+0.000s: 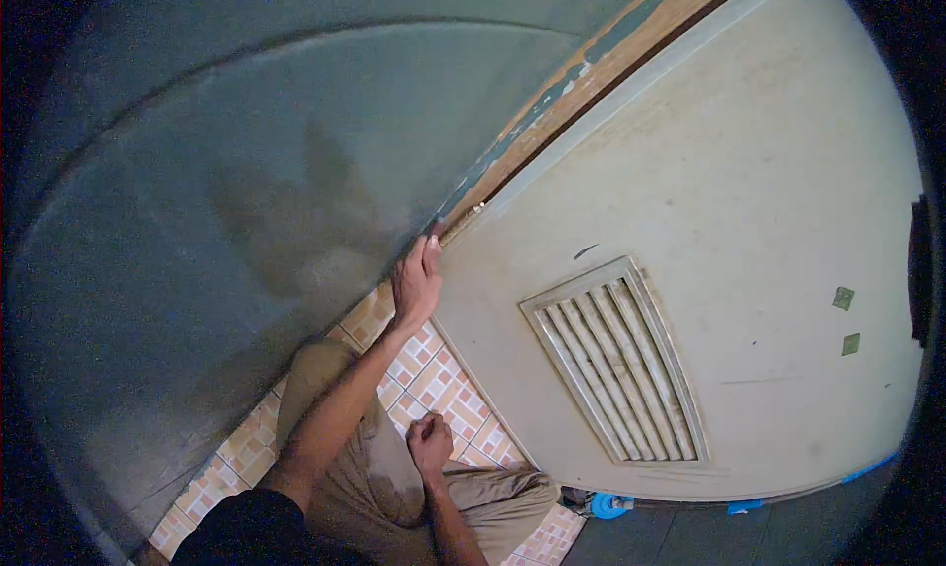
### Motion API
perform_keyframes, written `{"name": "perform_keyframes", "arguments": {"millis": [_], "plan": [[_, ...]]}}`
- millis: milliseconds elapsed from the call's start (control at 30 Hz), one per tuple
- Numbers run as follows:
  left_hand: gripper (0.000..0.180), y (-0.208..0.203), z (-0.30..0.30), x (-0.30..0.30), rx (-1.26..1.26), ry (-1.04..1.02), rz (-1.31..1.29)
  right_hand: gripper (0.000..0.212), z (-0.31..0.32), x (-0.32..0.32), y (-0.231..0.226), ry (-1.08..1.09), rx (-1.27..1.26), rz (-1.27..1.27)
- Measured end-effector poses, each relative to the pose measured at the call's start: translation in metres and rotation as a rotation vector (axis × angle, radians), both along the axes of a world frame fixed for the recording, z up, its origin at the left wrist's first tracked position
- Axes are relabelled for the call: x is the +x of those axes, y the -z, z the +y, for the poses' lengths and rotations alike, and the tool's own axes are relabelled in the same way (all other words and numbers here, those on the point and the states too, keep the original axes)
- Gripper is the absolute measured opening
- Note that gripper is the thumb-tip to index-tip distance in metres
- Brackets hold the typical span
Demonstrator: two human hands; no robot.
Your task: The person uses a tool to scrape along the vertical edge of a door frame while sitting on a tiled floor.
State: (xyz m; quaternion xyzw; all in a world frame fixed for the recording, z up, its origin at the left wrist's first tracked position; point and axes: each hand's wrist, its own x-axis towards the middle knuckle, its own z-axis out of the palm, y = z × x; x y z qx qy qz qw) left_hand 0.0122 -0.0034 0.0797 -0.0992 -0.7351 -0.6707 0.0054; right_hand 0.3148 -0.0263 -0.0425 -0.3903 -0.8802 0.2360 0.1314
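Note:
My left hand (418, 286) reaches to the foot of a wooden door frame (532, 137), its fingers bent and pressed together beside the lower hinge (461, 225). Whatever lies between those fingers is hidden. A pale, stained door (749, 142) hangs on the right, a louvred vent (616, 364) set in its lower part. Lower down, above my lap, my right hand (431, 444) is closed with curled fingers. If it holds a small thing, I cannot make it out.
A grey-green wall (325, 192) with dark damp stains fills the left side. Patterned tiles (453, 394) cover the floor around my bent legs in brown trousers (370, 467). Near the door's bottom edge is a round blue object (611, 506).

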Motion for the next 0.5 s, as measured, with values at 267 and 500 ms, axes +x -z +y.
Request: {"name": "perform_keyframes", "arguments": {"millis": [267, 500], "plan": [[0.042, 0.038, 0.010, -0.007, -0.144, 0.003, -0.247, 0.020, -0.001, -0.002, 0.003, -0.019, 0.026, 0.071], [0.035, 0.024, 0.012, 0.002, -0.152, -0.208, 0.105, 0.020, 0.001, 0.003, -0.001, -0.002, 0.039, 0.019]]}}
